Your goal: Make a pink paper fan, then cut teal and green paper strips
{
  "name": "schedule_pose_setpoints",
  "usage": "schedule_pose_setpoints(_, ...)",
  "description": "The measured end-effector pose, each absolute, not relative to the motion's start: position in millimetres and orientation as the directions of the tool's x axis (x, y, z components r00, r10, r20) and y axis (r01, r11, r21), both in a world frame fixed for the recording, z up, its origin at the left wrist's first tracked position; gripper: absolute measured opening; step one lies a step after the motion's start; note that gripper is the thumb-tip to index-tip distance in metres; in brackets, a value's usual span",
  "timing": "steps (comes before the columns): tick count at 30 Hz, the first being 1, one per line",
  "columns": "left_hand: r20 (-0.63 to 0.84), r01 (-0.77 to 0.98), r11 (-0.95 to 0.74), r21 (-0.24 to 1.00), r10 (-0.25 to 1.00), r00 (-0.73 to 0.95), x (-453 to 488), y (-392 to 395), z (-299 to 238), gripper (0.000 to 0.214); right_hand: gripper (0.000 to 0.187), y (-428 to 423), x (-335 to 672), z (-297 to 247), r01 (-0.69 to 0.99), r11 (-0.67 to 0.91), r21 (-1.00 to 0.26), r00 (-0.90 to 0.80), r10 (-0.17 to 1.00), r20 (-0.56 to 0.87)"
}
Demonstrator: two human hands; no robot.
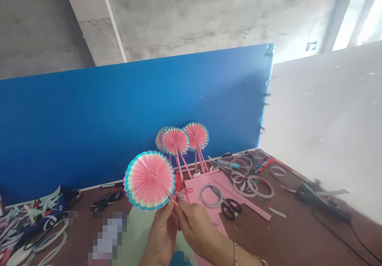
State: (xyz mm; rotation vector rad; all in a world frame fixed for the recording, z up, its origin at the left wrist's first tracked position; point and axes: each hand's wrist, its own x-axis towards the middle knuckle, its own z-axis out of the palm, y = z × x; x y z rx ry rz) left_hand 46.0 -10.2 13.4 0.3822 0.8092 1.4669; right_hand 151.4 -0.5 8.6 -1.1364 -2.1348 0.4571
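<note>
A round pleated paper fan (149, 180), pink with a blue and cream rim, is held up over the table on a thin pink stick (172, 199). My left hand (162, 234) is shut on the lower end of that stick. My right hand (197, 228) pinches the stick from the right, its fingers meeting those of my left hand. Behind them, several similar fans (175, 141) stand against the blue board on pink sticks. A pink paper sheet (203, 190) lies just beyond my right hand.
Black-handled scissors (230, 209), a tape roll (211, 196) and white paper rings (247, 185) lie on the brown table (286, 234). A blue board (119, 114) stands behind. White and blue strips (30, 228) pile at left, a black glue gun (324, 203) lies at right, and a blurred patch (107, 238) hides something.
</note>
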Motion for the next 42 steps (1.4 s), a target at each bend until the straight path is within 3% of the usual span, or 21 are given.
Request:
schedule_pose_setpoints(8,-0.247,-0.736,0.106,0.669,0.965,-0.085,30,-6,19,0.024,0.042,3,152,7,0.381,0.468,-0.797,-0.387,0.864,0.322)
schedule_pose_setpoints(12,-0.168,-0.764,0.052,0.643,0.983,-0.074,17,0,24,0.005,0.038,7,154,6,0.284,0.409,-0.867,-0.441,0.859,0.261)
schedule_pose_setpoints(15,-0.169,-0.812,-0.075,0.579,0.963,-0.209,7,5,29,0.019,0.035,9,158,7,0.260,0.346,-0.902,-0.512,0.841,0.175)
schedule_pose_setpoints(19,-0.150,-0.846,-0.088,0.526,0.969,-0.195,-14,9,39,0.030,0.029,12,173,15,0.375,0.368,-0.851,-0.565,0.818,0.104)
schedule_pose_setpoints(24,-0.015,-0.796,-0.319,0.515,0.925,-0.380,-48,11,51,0.026,0.027,18,188,25,0.582,0.492,-0.648,-0.605,0.794,0.060)
schedule_pose_setpoints(29,-0.118,-0.750,-0.056,0.659,0.977,-0.176,-24,13,31,0.005,0.024,19,178,32,0.404,0.406,-0.820,-0.441,0.872,0.214)
schedule_pose_setpoints(32,-0.100,-0.680,0.034,0.732,0.993,-0.058,3,10,16,0.020,0.029,10,169,32,0.386,0.391,-0.836,-0.375,0.894,0.245)
schedule_pose_setpoints(35,-0.138,-0.614,0.150,0.775,0.988,0.066,21,4,11,0.022,0.015,3,160,24,0.392,0.411,-0.823,-0.318,0.900,0.298)
schedule_pose_setpoints(39,-0.065,-0.538,0.136,0.832,0.987,0.149,30,-1,11,0.026,0.034,4,151,9,0.357,0.382,-0.852,-0.295,0.912,0.286)
schedule_pose_setpoints(42,-0.034,-0.446,0.089,0.890,0.991,0.128,29,3,7,0.030,0.032,14,155,3,0.418,0.441,-0.794,-0.230,0.897,0.377)
